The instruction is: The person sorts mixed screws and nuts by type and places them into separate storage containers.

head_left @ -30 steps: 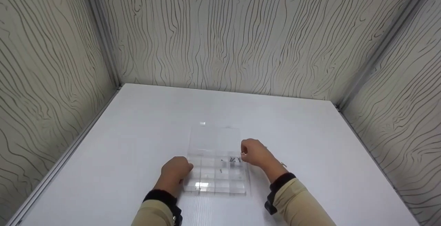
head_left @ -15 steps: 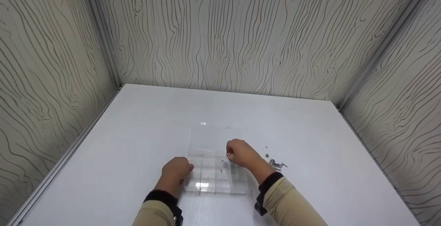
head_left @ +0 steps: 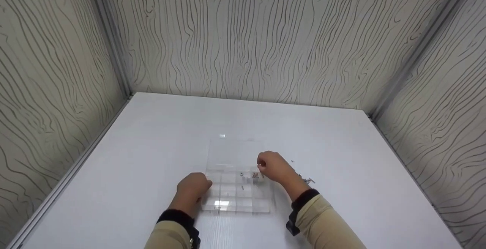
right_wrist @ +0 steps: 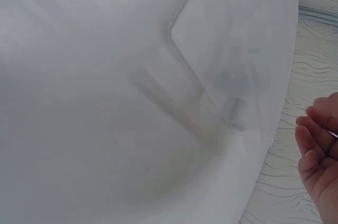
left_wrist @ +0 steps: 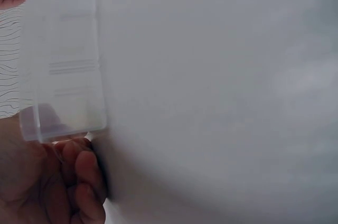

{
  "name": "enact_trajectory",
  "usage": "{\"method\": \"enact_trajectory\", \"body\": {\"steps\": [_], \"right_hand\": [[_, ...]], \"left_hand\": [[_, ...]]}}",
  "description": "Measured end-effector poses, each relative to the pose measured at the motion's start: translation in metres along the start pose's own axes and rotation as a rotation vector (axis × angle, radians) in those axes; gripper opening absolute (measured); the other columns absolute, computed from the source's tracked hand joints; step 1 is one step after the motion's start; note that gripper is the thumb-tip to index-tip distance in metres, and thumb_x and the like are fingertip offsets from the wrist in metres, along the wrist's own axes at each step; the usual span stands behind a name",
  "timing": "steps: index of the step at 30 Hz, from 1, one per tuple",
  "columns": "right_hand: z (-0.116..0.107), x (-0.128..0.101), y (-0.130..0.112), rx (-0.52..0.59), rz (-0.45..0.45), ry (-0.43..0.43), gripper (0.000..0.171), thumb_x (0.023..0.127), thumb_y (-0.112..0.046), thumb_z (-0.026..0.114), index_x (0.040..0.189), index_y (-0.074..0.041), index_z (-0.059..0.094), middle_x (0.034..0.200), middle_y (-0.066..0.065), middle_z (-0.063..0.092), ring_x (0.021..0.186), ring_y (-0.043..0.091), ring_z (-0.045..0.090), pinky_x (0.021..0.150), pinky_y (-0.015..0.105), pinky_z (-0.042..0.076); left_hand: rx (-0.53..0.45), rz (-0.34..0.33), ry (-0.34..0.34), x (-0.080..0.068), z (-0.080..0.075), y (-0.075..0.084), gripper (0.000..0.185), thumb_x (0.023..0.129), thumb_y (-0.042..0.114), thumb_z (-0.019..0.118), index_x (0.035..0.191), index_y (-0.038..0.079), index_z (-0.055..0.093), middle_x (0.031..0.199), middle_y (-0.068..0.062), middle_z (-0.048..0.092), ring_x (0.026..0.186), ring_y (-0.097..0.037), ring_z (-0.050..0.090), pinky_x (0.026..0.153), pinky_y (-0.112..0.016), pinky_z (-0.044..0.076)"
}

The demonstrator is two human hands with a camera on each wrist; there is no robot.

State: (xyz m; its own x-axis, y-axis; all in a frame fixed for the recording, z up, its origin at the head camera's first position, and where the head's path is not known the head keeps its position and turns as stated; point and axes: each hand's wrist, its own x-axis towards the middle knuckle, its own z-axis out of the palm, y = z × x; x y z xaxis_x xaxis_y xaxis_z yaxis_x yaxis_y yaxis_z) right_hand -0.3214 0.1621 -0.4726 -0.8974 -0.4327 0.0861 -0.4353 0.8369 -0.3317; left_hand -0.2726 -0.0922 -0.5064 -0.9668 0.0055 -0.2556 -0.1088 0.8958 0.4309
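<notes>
We held the clear compartment box (head_left: 236, 194) steady on the white table (head_left: 152, 158) with our left hand (head_left: 193, 186) curled against its left edge, while our right hand (head_left: 274, 167) hovered over its far right compartments, fingers curled together, whether pinching anything we could not tell.

Organizer box (head_left: 236, 192): clear glossy plastic. Screws (head_left: 306, 180): shiny metal. Table (head_left: 152, 158): smooth matt white. Walls (head_left: 265, 40): wood-grain print.

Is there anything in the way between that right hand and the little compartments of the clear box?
Nothing visible does. The right hand hovers over the far right compartments of the clear box, whose lid lies folded open behind it. A few small metal parts already lie inside. The left hand rests at the box's left edge, clear of the path.
</notes>
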Motion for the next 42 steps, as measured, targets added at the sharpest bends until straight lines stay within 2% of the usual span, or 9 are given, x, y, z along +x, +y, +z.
{"method": "enact_trajectory", "body": {"steps": [6, 9, 15, 21, 24, 27, 32, 38, 42], "right_hand": [[-0.003, -0.002, 0.027, -0.092, 0.118, 0.086, 0.014, 0.083, -0.004, 0.058, 0.096, 0.0, 0.063, 0.087, 0.011, 0.059, 0.085, 0.026, 0.058, 0.076, 0.038, 0.048], [-0.002, -0.006, 0.047, -0.153, 0.188, 0.098, 0.02, 0.085, -0.002, 0.055, 0.104, 0.003, 0.06, 0.1, 0.02, 0.058, 0.098, 0.033, 0.056, 0.086, 0.041, 0.045], [0.001, -0.015, 0.081, -0.172, 0.332, -0.044, 0.032, 0.09, 0.001, 0.042, 0.12, 0.008, 0.051, 0.125, 0.031, 0.043, 0.119, 0.044, 0.04, 0.1, 0.048, 0.033], [0.001, -0.018, 0.095, -0.121, 0.445, -0.104, 0.042, 0.087, -0.003, 0.054, 0.127, 0.005, 0.046, 0.136, 0.031, 0.033, 0.126, 0.044, 0.031, 0.104, 0.049, 0.026], [0.002, -0.018, 0.099, -0.121, 0.461, -0.11, 0.038, 0.088, -0.004, 0.054, 0.124, 0.005, 0.049, 0.13, 0.029, 0.041, 0.123, 0.041, 0.037, 0.103, 0.047, 0.029], [0.004, -0.017, 0.103, -0.149, 0.446, -0.126, 0.029, 0.09, -0.004, 0.051, 0.116, 0.006, 0.054, 0.114, 0.024, 0.052, 0.111, 0.038, 0.048, 0.097, 0.045, 0.037], [0.005, -0.018, 0.104, -0.185, 0.41, -0.122, 0.019, 0.091, -0.005, 0.049, 0.102, 0.006, 0.059, 0.093, 0.015, 0.055, 0.091, 0.031, 0.056, 0.086, 0.041, 0.046], [0.004, -0.018, 0.1, -0.226, 0.354, -0.113, 0.016, 0.089, -0.01, 0.055, 0.091, 0.004, 0.06, 0.084, 0.012, 0.054, 0.08, 0.026, 0.056, 0.078, 0.038, 0.049], [0.007, -0.015, 0.097, -0.244, 0.387, -0.102, 0.015, 0.09, -0.009, 0.052, 0.092, 0.004, 0.06, 0.088, 0.014, 0.057, 0.085, 0.029, 0.059, 0.079, 0.039, 0.049]], "left_hand": [[0.015, 0.01, 0.006, 0.001, -0.001, -0.001, 0.033, 0.086, 0.026, 0.05, 0.059, 0.008, 0.052, 0.062, -0.005, 0.051, 0.054, -0.018, 0.047, 0.046, -0.028, 0.037], [0.023, 0.006, 0.002, 0.002, 0.001, -0.001, 0.032, 0.085, 0.026, 0.049, 0.059, 0.008, 0.053, 0.062, -0.005, 0.052, 0.054, -0.018, 0.048, 0.046, -0.028, 0.038], [0.028, -0.001, -0.014, 0.003, 0.002, -0.002, 0.033, 0.086, 0.026, 0.049, 0.059, 0.008, 0.053, 0.061, -0.006, 0.052, 0.052, -0.018, 0.048, 0.044, -0.027, 0.037], [0.008, 0.003, -0.012, 0.001, 0.001, -0.002, 0.033, 0.084, 0.023, 0.048, 0.055, 0.009, 0.051, 0.053, -0.004, 0.05, 0.044, -0.016, 0.046, 0.04, -0.025, 0.036], [0.007, 0.006, -0.014, 0.001, 0.001, -0.002, 0.033, 0.084, 0.022, 0.047, 0.054, 0.009, 0.052, 0.05, -0.003, 0.05, 0.041, -0.015, 0.046, 0.039, -0.025, 0.036], [0.013, 0.001, -0.015, 0.001, 0.002, -0.001, 0.034, 0.084, 0.023, 0.048, 0.054, 0.009, 0.052, 0.05, -0.003, 0.051, 0.042, -0.015, 0.046, 0.039, -0.025, 0.036], [0.042, 0.003, -0.009, 0.004, 0.003, -0.001, 0.033, 0.084, 0.025, 0.048, 0.057, 0.008, 0.053, 0.057, -0.005, 0.053, 0.049, -0.017, 0.049, 0.043, -0.027, 0.038], [0.038, -0.001, -0.011, 0.006, 0.004, -0.002, 0.032, 0.084, 0.026, 0.048, 0.058, 0.008, 0.053, 0.061, -0.005, 0.053, 0.052, -0.018, 0.049, 0.044, -0.028, 0.038], [0.044, 0.012, -0.013, 0.007, 0.003, -0.003, 0.031, 0.084, 0.025, 0.048, 0.058, 0.008, 0.052, 0.062, -0.005, 0.052, 0.053, -0.019, 0.049, 0.045, -0.028, 0.039]]}}
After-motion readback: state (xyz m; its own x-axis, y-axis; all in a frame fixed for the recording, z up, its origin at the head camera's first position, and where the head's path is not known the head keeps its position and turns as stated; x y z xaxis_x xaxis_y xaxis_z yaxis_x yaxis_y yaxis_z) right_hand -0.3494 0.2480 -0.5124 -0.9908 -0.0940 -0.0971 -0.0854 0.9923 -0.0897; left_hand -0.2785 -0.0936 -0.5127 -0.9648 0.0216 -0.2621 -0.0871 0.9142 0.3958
